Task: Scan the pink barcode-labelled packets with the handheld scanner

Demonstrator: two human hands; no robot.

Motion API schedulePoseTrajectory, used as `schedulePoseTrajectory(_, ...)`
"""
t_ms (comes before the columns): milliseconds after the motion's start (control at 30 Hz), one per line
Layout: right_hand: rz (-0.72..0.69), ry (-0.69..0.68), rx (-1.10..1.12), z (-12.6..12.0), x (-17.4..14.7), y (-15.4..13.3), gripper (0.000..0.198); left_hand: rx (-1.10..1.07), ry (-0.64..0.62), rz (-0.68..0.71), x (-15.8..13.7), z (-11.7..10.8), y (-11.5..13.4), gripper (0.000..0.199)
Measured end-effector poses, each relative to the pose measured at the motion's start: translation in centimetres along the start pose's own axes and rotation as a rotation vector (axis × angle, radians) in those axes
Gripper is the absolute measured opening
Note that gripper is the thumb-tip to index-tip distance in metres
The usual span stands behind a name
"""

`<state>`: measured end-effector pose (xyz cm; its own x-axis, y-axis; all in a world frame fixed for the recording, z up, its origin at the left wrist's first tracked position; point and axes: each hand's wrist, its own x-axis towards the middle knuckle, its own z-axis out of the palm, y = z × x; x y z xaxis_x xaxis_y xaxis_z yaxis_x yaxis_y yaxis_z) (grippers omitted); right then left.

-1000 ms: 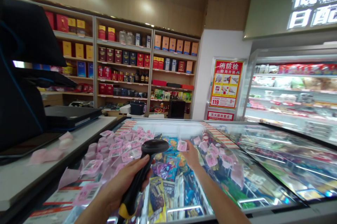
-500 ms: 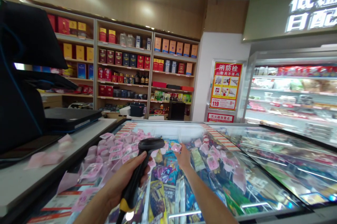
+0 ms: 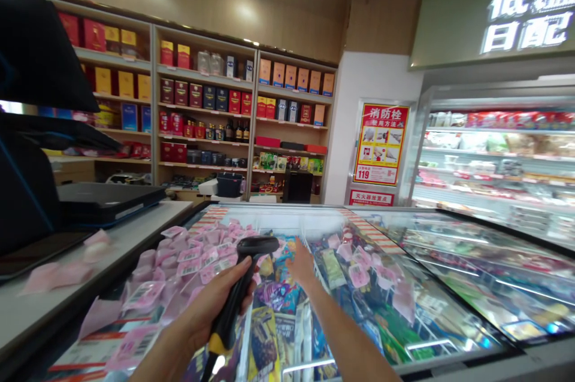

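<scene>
My left hand (image 3: 219, 298) is wrapped around the black handle of a barcode scanner (image 3: 258, 244), which has yellow trim near its base. The scanner stands upright over the glass-topped freezer (image 3: 251, 214), its head turned to the right. Just right of that head, my right hand (image 3: 302, 265) reaches over the freezer with its fingers apart, and I see nothing in them. Many pink labels with barcodes (image 3: 209, 257) lie in a heap left of the scanner. A smaller group of pink labels (image 3: 359, 274) lies beyond my right hand. Colourful frozen-food packets (image 3: 265, 340) show below both hands.
On the left, a white counter (image 3: 27, 316) carries a dark checkout terminal (image 3: 36, 52) and loose pink labels (image 3: 58, 277). Shelves of boxed goods (image 3: 202, 97) line the back wall. More glass-topped freezer (image 3: 485, 262) and a lit chiller (image 3: 485, 178) are on the right.
The pink label at my right fingertips is no longer seen there, and that hand has shifted slightly left. My left hand still grips the scanner. The view has turned slightly right.
</scene>
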<state>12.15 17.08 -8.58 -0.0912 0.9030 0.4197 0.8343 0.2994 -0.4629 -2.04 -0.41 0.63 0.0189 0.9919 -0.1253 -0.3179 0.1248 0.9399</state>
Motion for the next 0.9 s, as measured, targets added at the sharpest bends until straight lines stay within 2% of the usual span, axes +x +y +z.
schedulePoseTrajectory(100,0.033,0.143,-0.170,-3.1,0.2,3.2,0.049,0.021,0.005,-0.011,0.4,0.3,-0.4,0.027)
schedulePoseTrajectory(200,0.132,0.246,-0.355,-6.4,0.5,6.4,0.045,0.038,0.007,-0.015,0.5,0.5,-0.7,0.026)
schedulePoseTrajectory(267,0.194,0.223,-0.449,-7.8,0.7,8.0,0.040,0.040,-0.004,-0.019,0.5,0.6,-0.8,0.027)
schedulePoseTrajectory(367,0.222,0.119,-0.523,-8.7,0.9,9.3,0.028,0.037,-0.024,-0.009,0.2,0.6,-0.9,0.028)
schedulePoseTrajectory(433,0.190,0.098,-0.528,-8.6,0.9,9.6,0.023,0.037,-0.016,0.000,-0.1,0.6,-0.9,0.028)
schedulePoseTrajectory(533,0.091,0.187,-0.447,-7.9,0.6,9.4,0.022,0.039,0.005,0.005,-0.5,0.8,-0.7,0.028)
schedulePoseTrajectory(633,-0.019,0.270,-0.221,-6.4,0.1,8.6,0.023,0.052,-0.031,0.007,-0.8,0.9,-0.5,0.029)
schedulePoseTrajectory(800,-0.199,0.306,0.150,-3.4,-0.5,6.5,0.025,0.058,-0.086,0.031,-1.3,0.7,-0.4,0.029)
schedulePoseTrajectory(900,-0.222,0.315,0.260,-2.2,-0.7,5.1,0.025,0.052,-0.104,0.033,-1.6,0.4,-0.4,0.029)
